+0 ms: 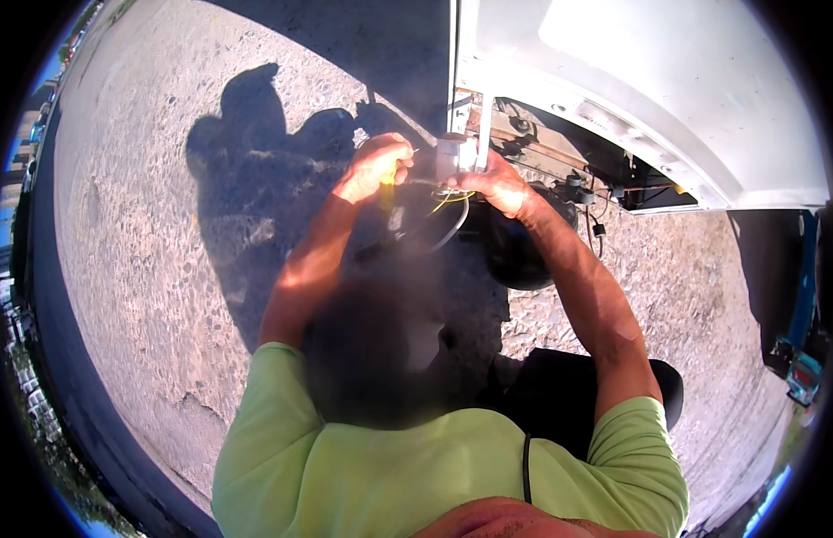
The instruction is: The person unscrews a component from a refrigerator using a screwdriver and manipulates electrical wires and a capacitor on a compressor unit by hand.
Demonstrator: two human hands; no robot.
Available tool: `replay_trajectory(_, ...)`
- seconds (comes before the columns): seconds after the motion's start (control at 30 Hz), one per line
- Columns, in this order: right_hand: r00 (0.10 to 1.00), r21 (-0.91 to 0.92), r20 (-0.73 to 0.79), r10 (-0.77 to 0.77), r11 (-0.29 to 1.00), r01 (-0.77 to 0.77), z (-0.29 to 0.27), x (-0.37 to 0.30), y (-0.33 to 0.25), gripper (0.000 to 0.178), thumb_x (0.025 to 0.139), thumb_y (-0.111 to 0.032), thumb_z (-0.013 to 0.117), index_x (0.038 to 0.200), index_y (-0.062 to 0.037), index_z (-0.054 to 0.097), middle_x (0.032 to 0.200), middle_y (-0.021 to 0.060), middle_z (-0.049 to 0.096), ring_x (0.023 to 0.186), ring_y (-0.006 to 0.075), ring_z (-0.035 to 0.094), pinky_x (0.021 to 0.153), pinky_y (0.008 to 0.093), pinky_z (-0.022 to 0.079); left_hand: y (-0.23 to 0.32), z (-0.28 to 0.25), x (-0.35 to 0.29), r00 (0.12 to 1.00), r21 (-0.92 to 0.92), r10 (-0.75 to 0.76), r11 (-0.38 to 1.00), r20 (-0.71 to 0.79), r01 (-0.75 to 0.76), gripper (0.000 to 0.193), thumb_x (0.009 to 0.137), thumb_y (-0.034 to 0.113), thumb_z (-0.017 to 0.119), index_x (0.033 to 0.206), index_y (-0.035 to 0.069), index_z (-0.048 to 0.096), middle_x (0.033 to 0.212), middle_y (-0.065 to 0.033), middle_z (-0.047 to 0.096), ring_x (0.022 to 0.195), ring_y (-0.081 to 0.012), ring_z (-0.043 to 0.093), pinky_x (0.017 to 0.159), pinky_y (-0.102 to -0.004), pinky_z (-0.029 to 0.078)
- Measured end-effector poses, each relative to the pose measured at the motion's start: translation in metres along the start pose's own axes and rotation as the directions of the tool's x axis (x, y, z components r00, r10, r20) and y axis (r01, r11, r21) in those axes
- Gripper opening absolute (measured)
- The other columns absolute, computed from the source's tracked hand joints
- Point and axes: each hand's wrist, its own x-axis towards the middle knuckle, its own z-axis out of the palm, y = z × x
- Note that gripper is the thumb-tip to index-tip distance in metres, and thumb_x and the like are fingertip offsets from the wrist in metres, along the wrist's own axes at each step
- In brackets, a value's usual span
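Note:
My left hand [379, 170] is closed round a yellow-handled tool [387, 195]. Its handle sticks out below my fingers, and what kind of tool it is cannot be made out. Just to the right, my right hand [499, 184] grips a small white box-shaped part [452, 157] at the corner of a white metal cabinet [604, 85]. Yellow-green wires [452, 199] and a pale cable [454, 229] hang below that part. Under my right wrist sits a black rounded compressor [519, 255], partly covered by the forearm. Glare washes out detail around the white part.
The cabinet's open recess [546, 143] shows metal framing, fittings and dark wires [598, 229]. Rough concrete ground [147, 251] spreads out on the left, with my shadow [255, 152] across it. A teal and black tool [802, 375] lies at the far right.

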Motion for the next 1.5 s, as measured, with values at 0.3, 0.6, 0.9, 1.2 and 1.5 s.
replay_trajectory(0.3, 0.999, 0.165, -0.039, 0.01, 0.986, -0.003, -0.001, 0.015, 0.024, 0.06, 0.093, -0.022, 0.072, 0.148, -0.0026, 0.055, 0.132, 0.0097, 0.066, 0.124, 0.0204, 0.059, 0.109, 0.0347, 0.042, -0.12, -0.085, 0.047, 0.966, 0.462, 0.173, 0.852, 0.191, -0.244, 0.014, 0.087, 0.02, 0.075, 0.089, 0.006, 0.075, 0.093, -0.0039, 0.071, 0.079, -0.0138, 0.064, 0.072, -0.0345, 0.052)
replay_trajectory(0.6, 0.993, 0.071, -0.112, 0.049, 0.997, -0.041, -0.018, 0.008, 0.026, 0.061, 0.094, -0.03, 0.071, 0.147, -0.0027, 0.056, 0.134, 0.0117, 0.066, 0.128, 0.0235, 0.057, 0.112, 0.0386, 0.04, 0.02, 0.007, -0.02, 0.992, 0.191, 0.065, 0.978, 0.11, -0.086, 0.059, 0.097, 0.031, 0.076, 0.146, 0.007, 0.054, 0.116, -0.0075, 0.065, 0.075, -0.0101, 0.06, 0.063, -0.0258, 0.048)
replay_trajectory(0.9, 0.996, 0.089, -0.088, 0.009, 0.996, -0.001, -0.01, 0.005, 0.016, 0.064, 0.095, -0.014, 0.074, 0.152, 0.0003, 0.048, 0.134, 0.0127, 0.067, 0.125, 0.0216, 0.062, 0.111, 0.0365, 0.045, 0.044, 0.06, -0.031, 0.999, 0.476, 0.031, 0.878, 0.045, -0.049, 0.056, 0.099, 0.039, 0.073, 0.146, 0.014, 0.055, 0.104, -0.0042, 0.067, 0.08, -0.0093, 0.061, 0.062, -0.0261, 0.048)
replay_trajectory(1.2, 0.991, 0.199, -0.135, 0.008, 0.98, 0.019, -0.014, 0.006, 0.018, 0.067, 0.093, -0.012, 0.073, 0.152, 0.0007, 0.045, 0.121, 0.009, 0.068, 0.111, 0.0196, 0.065, 0.1, 0.0352, 0.05, -0.009, 0.045, -0.042, 0.905, 0.142, 0.417, 0.904, -0.087, -0.403, 0.035, 0.093, 0.005, 0.074, 0.123, 0.002, 0.056, 0.114, -0.0086, 0.067, 0.1, -0.0148, 0.066, 0.084, -0.0305, 0.056)
replay_trajectory(1.5, 0.995, 0.416, -0.036, 0.096, 0.906, -0.072, -0.005, -0.004, -0.003, 0.059, 0.093, -0.009, 0.071, 0.149, -0.0009, 0.051, 0.13, 0.0094, 0.066, 0.123, 0.0229, 0.061, 0.109, 0.0415, 0.045, -0.021, 0.046, -0.078, 0.663, 0.587, 0.746, 0.509, 0.064, -0.629, 0.031, 0.077, 0.01, 0.086, 0.098, 0.002, 0.065, 0.12, -0.0195, 0.065, 0.11, -0.0302, 0.066, 0.095, -0.0407, 0.053)
